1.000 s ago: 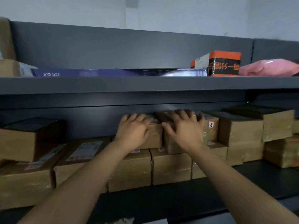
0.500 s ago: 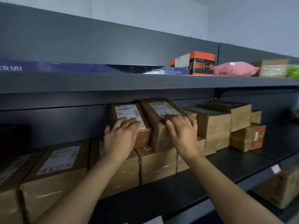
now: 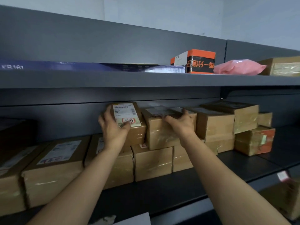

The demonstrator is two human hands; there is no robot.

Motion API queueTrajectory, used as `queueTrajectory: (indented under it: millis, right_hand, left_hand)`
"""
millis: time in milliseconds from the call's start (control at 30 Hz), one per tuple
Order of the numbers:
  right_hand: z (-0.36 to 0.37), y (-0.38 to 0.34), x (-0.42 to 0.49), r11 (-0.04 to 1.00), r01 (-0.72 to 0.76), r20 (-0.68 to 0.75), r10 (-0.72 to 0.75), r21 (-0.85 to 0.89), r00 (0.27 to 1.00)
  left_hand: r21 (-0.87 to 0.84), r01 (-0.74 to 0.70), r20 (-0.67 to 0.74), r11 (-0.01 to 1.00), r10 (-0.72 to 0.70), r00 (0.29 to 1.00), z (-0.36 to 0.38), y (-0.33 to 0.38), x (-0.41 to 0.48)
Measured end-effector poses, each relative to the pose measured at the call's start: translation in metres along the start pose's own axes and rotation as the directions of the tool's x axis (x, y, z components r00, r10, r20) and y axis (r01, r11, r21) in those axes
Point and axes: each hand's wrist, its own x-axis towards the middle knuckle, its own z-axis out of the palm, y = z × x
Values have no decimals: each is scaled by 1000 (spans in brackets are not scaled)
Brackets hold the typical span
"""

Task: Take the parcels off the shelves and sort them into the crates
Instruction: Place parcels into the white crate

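Note:
Two small cardboard parcels sit side by side on top of a row of larger boxes on the middle shelf (image 3: pixel 162 190). My left hand (image 3: pixel 112 127) grips the left parcel (image 3: pixel 129 124), which is tilted up so its white label faces me; my thumb lies on the label. My right hand (image 3: pixel 180 122) grips the right parcel (image 3: pixel 160 135) across its top front edge, thumb on the left and fingers over the top. No crates are in view.
Several more taped cardboard boxes (image 3: pixel 215 127) fill the middle shelf left and right. The upper shelf (image 3: pixel 113 78) carries a flat blue box (image 3: pixel 81 66), an orange-and-black box (image 3: pixel 199 61), a pink bag (image 3: pixel 238 67) and a brown box (image 3: pixel 284 66). Another box (image 3: pixel 285 197) sits lower right.
Both hands shifted from resting on the parcels' tops to grasping them. The left parcel has tipped up, and its label now faces me. My view moved closer.

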Motion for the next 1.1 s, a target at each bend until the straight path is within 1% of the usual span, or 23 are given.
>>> queueTrajectory:
  millis: [33,67,100,133,200,267,333,367,433,500,533,633,700,767,933,1000,1100]
  right_hand:
    - [-1,1,2,1000,15,-9,-15,8,1000]
    - [-2,4,4,999,33,-26,-32,19,999]
    - [-3,6,5,998,48,-50,-45,46,998]
    - [-4,8,7,994,50,-75,-43,94,996]
    - [-7,11,9,978,5,-90,14,209,996]
    - [-11,11,12,963,-99,-14,106,250,994]
    - [-15,12,11,943,-153,67,139,296,988]
    - [-18,13,9,924,-148,89,125,352,988]
    - [-22,16,5,889,-90,86,57,450,995]
    - [-24,19,-2,872,-20,59,-10,488,998]
    - [-25,20,-5,861,2,38,-25,509,999]
    - [-29,23,-16,823,1,-1,0,568,1000]
    - [-35,23,-20,810,-6,-21,22,587,1000]
    - [-41,24,-24,812,3,-20,10,584,1000]
    - [-54,27,-47,835,-39,50,14,549,999]
    - [-59,28,-61,843,-76,94,31,533,995]
    - [-73,31,-84,815,-193,147,134,546,980]
  left_hand:
    - [-86,127,13,988,-127,992,1,2,-1]
    - [-163,247,38,955,-244,969,1,3,-2]
    - [-215,333,60,918,-327,943,2,3,-2]
    - [-226,391,73,892,-384,920,1,4,-4]
    - [-224,426,86,877,-418,905,1,8,-9]
    - [-225,423,118,878,-406,906,1,9,-15]
    - [-265,391,116,881,-373,921,0,9,-21]
    - [-289,380,109,878,-365,925,-1,10,-26]
    - [-320,359,95,877,-347,933,-5,13,-32]
    - [-354,327,68,876,-325,943,-9,17,-39]
    - [-367,305,57,879,-306,950,-10,18,-43]
    - [-394,256,31,883,-265,964,-13,19,-57]
    - [-407,250,26,879,-262,965,-16,19,-63]
    - [-408,235,49,882,-236,971,-19,22,-69]
    - [-401,159,60,902,-147,987,-27,37,-87]
    - [-406,151,79,901,-131,988,-34,41,-98]
    - [-417,154,118,896,-114,986,-46,45,-118]
